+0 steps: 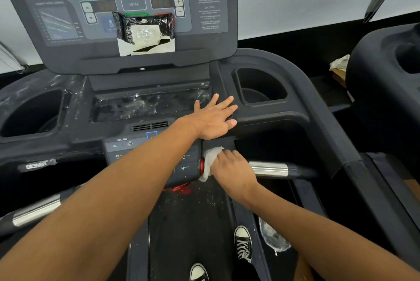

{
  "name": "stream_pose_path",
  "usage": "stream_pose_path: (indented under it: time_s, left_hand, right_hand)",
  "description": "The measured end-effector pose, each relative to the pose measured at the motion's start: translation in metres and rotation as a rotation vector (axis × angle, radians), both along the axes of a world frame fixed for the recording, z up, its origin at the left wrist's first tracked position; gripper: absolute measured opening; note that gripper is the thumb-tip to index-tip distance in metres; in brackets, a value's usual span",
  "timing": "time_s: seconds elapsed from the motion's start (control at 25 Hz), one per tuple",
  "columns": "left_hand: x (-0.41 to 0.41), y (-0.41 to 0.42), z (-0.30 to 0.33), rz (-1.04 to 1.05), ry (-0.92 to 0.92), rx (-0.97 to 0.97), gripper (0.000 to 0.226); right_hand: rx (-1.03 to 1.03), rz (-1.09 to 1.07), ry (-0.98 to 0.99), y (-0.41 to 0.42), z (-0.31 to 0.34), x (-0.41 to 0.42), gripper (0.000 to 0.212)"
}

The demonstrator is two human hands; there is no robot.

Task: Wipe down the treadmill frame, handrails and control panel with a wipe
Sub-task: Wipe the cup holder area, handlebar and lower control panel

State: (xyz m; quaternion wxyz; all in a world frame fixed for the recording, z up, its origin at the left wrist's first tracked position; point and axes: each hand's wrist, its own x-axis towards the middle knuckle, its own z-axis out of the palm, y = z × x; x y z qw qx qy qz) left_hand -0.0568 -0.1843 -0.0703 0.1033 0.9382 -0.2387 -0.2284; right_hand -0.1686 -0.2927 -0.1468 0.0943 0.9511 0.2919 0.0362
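Your right hand point(229, 165) grips the wipe point(210, 160) at the lower panel's right edge; left hand point(214, 119) rests flat, released. Handrail point(268, 168) likely next: wrap the wipe around it.

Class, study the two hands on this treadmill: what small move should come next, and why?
Probably slide the wipe rightward along the handrail. The right hand grips it beside the red button, the shiny rail lies just beyond, and the left hand rests flat on the console.

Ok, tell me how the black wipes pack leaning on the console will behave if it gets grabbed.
The wipes pack looks soft and crinkly, so it would probably flex rather than stay stiff. Its glossy film may be slippery. It only leans on the control panel, so a nudge could likely topple it.
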Motion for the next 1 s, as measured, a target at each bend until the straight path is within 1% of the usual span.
stream_pose_path:
  time_s: [0.04,0.08,0.12,0.16,0.2,0.24,0.28,0.36,0.4,0.44,0.48,0.52,0.56,0.6,0.64,0.68,0.72,0.76,0.84,0.92,1.0]
  left_hand:
    - [0.000,0.000,0.000,-0.001,-0.002,0.005,0.060]
    - [-0.001,0.000,-0.001,-0.003,0.000,0.006,0.060]
    - [-0.001,-0.001,0.000,-0.006,-0.003,0.008,0.061]
    - [-0.001,-0.001,0.000,-0.006,-0.011,0.012,0.061]
    - [-0.001,-0.001,0.000,-0.006,-0.017,0.019,0.061]
    - [-0.002,-0.001,0.001,-0.005,-0.018,0.023,0.061]
    - [-0.002,-0.002,0.002,-0.001,-0.014,0.022,0.061]
    - [-0.002,-0.003,0.000,0.001,-0.005,0.022,0.061]
    - [-0.002,-0.003,0.000,-0.002,-0.002,0.024,0.061]
    - [-0.001,-0.004,-0.001,0.000,0.002,0.020,0.062]
    - [0.001,-0.004,-0.001,0.006,0.010,0.007,0.062]
    - [0.001,-0.004,0.000,0.011,0.019,-0.007,0.062]
    - [0.002,-0.004,0.001,0.013,0.021,-0.016,0.062]
    - [0.003,-0.003,0.000,0.009,0.021,-0.020,0.063]
    - [0.002,-0.003,0.000,0.004,0.023,-0.020,0.063]
    - [0.003,-0.003,0.000,0.000,0.019,-0.018,0.063]
    - [0.003,-0.002,-0.001,-0.001,0.019,-0.018,0.064]
    - [0.002,-0.001,-0.001,0.004,0.029,-0.026,0.064]
    - [0.001,0.001,0.001,0.010,0.044,-0.059,0.062]
    - [-0.002,0.008,0.007,0.027,0.040,-0.120,0.059]
    - [-0.009,0.024,0.014,0.047,-0.007,-0.191,0.056]
  right_hand:
    - [-0.001,-0.012,0.027,0.001,0.001,0.000,0.032]
    - [0.022,-0.045,0.100,0.003,0.008,0.001,0.026]
    - [0.064,-0.095,0.221,0.004,0.020,0.007,0.018]
    - [0.099,-0.137,0.421,0.004,0.031,0.018,0.015]
    - [0.133,-0.171,0.666,0.004,0.038,0.033,0.016]
    - [0.129,-0.212,0.915,0.005,0.044,0.049,0.019]
    - [0.112,-0.239,1.123,0.008,0.047,0.064,0.022]
    - [0.110,-0.317,1.410,0.015,0.047,0.080,0.032]
    - [0.132,-0.351,1.489,0.018,0.044,0.083,0.033]
    - [0.163,-0.372,1.505,0.021,0.041,0.082,0.031]
    - [0.199,-0.383,1.434,0.024,0.040,0.076,0.030]
    - [0.214,-0.378,1.239,0.026,0.037,0.064,0.030]
    - [0.209,-0.349,0.934,0.026,0.030,0.049,0.030]
    - [0.190,-0.285,0.568,0.027,0.020,0.032,0.030]
    - [0.140,-0.198,0.272,0.026,0.007,0.016,0.031]
    - [0.094,-0.105,0.096,0.022,0.000,0.005,0.034]
    - [0.078,-0.026,0.019,0.014,-0.009,0.002,0.037]
    - [0.090,0.039,0.002,0.002,-0.015,0.003,0.037]
    - [0.129,0.093,0.074,-0.028,-0.012,0.011,0.033]
    - [0.212,-0.005,0.240,-0.053,0.000,0.014,0.032]
    - [0.207,-0.204,0.439,-0.075,0.011,0.015,0.042]
